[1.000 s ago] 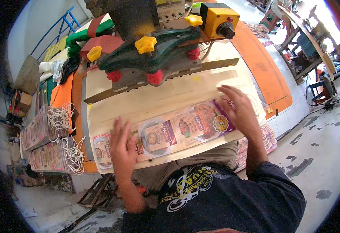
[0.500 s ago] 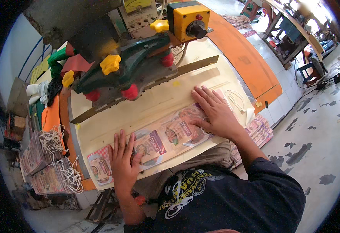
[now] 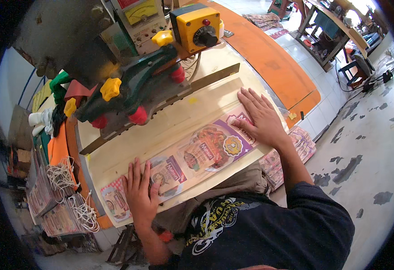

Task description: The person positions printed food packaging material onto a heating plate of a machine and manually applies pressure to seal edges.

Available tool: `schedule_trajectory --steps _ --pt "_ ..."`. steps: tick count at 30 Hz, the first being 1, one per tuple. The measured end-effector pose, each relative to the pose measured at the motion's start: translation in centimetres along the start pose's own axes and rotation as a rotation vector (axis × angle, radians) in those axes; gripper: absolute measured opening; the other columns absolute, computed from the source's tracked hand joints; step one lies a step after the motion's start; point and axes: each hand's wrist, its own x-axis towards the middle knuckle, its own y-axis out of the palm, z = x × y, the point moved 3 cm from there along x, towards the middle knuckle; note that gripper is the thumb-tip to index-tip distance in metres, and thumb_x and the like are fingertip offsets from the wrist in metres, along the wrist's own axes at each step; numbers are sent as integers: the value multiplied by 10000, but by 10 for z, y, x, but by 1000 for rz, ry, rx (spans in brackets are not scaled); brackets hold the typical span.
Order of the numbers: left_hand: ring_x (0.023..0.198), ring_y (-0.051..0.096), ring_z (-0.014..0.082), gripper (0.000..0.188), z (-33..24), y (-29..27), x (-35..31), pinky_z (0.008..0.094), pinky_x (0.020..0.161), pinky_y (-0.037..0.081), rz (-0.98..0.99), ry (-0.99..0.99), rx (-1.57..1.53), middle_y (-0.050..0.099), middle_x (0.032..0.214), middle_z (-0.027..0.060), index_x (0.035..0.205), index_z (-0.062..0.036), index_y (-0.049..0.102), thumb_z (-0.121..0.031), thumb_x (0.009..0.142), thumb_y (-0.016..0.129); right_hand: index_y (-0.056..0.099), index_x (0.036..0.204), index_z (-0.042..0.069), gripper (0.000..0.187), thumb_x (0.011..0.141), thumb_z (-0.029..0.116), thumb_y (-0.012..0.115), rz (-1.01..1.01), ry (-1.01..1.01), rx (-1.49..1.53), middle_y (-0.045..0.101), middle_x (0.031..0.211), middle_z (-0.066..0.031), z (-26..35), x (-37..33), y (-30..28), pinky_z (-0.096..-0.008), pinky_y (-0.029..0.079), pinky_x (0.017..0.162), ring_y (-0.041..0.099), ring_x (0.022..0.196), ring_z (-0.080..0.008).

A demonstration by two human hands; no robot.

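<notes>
A long printed plastic sheet [image 3: 201, 151] with pictures of food dishes lies at a slant on the pale board [image 3: 116, 164] of a press machine. My left hand [image 3: 140, 191] rests flat on its left part, fingers stretched out and thumb apart. On the sheet's right end lies my right hand [image 3: 262, 119], palm down with its fingers pointing away from me. Neither hand grips anything. Beyond the sheet, the long metal bar [image 3: 217, 77] of the press stands across the board, below a dark green bracket [image 3: 138, 85] with yellow star knobs and red caps.
A yellow control box [image 3: 197, 29] with a black dial sits at the back. An orange table [image 3: 269, 58] extends to the right. Stacked printed bags [image 3: 64, 216] with white cords [image 3: 83, 213] hang at the left, and more printed packs [image 3: 291, 150] lie beyond my right forearm.
My right hand has slid rightward to the sheet's end, uncovering a round yellow emblem and covering the white cord's place. My left hand stays flat on the left part. The view has shifted slightly.
</notes>
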Motion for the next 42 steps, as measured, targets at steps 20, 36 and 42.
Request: schedule_trajectory --steps 20,36,42 --pt "1504 340 366 580 -1 1 -2 603 1230 184 -32 -9 38 382 1635 108 1542 -187 492 -340 984 535 387 1579 118 602 1093 475 387 190 -137 46 352 1650 -111 8 66 12 -504 163 1275 244 1559 -289" --pt "1502 350 340 578 1 0 -4 579 1237 196 -56 -3 19 394 1629 86 1539 -199 498 -325 981 580 396 1585 164 619 1079 521 391 94 70 -17 331 1671 -44 -53 67 3 -544 176 1263 261 1558 -227" --pt "1510 345 327 592 1 1 -4 574 1242 192 -62 -2 25 394 1631 81 1545 -205 491 -329 976 594 332 1613 154 664 1077 544 352 14 132 -90 296 1685 -60 -53 63 9 -496 154 1277 221 1571 -236"
